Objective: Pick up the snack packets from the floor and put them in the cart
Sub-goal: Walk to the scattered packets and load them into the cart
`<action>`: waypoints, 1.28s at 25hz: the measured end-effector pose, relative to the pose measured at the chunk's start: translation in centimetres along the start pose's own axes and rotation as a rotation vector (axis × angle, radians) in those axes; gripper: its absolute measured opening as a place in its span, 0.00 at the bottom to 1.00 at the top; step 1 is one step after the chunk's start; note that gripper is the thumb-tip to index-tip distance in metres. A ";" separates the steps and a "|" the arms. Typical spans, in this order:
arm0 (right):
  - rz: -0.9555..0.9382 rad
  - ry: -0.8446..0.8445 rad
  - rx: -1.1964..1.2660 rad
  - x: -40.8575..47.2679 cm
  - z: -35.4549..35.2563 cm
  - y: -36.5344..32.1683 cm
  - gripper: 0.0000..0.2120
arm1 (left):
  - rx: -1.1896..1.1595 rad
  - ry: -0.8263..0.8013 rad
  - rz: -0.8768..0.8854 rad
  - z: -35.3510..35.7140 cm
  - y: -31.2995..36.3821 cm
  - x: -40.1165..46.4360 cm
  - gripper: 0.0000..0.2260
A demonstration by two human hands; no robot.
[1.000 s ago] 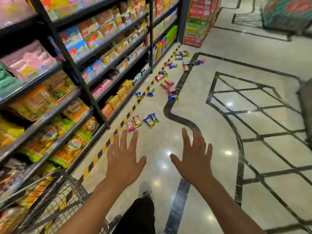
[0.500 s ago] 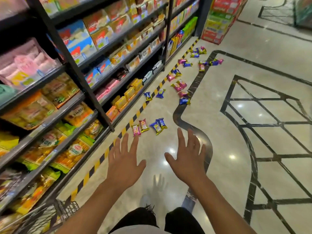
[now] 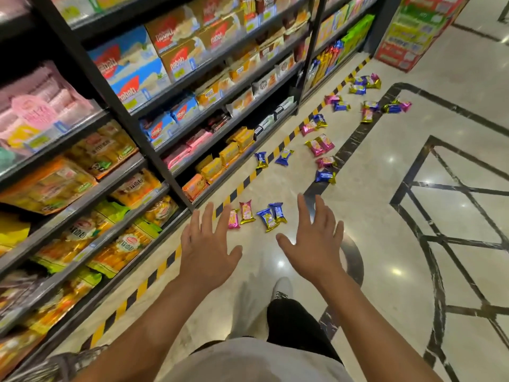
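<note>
On the floor [image 3: 366,221] of a shop aisle, pale polished marble with dark inlaid lines and bright light spots, snack packets lie scattered in a loose trail that runs away from the person. The nearest group [image 3: 256,216] is four packets, two pink and two blue, lying side by side just beyond the hands and next to a yellow-and-black striped tape [image 3: 248,180] that follows the foot of the shelves. Farther on lie two blue packets [image 3: 272,158] on the tape, then a cluster [image 3: 322,158] of three pink and one blue on a dark curved inlay. Beyond these, more pink and blue packets [image 3: 360,97] lie spread toward the aisle's end; their count cannot be told exactly.

The left hand [image 3: 206,252] and the right hand [image 3: 314,244] are both held out over the floor, palms down, with fingers [image 3: 303,213] straight and spread wide. Neither hand holds or touches anything. The left fingertips overlap the nearest pink packet in the view, but contact cannot be told.

To the left stand dark metal shelves [image 3: 132,172] filled with boxes and bags of biscuits and snacks. A stack of red and green cartons [image 3: 410,31] stands at the far end. A piece of a wire cart [image 3: 68,362] shows at the bottom left corner, blurred. One white shoe [image 3: 283,285] and a black trouser leg [image 3: 292,321] show below the hands.
</note>
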State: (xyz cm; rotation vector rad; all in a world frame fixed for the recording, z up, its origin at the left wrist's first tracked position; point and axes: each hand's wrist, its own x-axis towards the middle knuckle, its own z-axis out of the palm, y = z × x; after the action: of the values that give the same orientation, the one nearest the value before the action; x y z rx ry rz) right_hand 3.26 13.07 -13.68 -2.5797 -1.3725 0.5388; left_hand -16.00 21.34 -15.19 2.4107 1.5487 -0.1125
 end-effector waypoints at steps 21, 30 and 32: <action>-0.145 -0.123 -0.022 24.4 0.9 -10.9 0.39 | -0.042 0.017 -0.111 -2.6 -5.2 21.8 0.39; -0.096 -0.205 0.016 30.7 7.8 -12.4 0.41 | -0.055 -0.229 -0.122 3.5 -8.9 29.7 0.39; -0.060 -0.249 0.033 32.7 10.9 -11.5 0.41 | -0.065 -0.270 -0.153 6.4 -9.5 31.3 0.40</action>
State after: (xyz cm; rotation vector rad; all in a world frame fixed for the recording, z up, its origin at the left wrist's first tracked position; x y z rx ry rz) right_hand 6.87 46.36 -27.77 -2.5028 -1.4945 0.8896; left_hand -10.75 50.84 -29.63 2.1231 1.5807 -0.3945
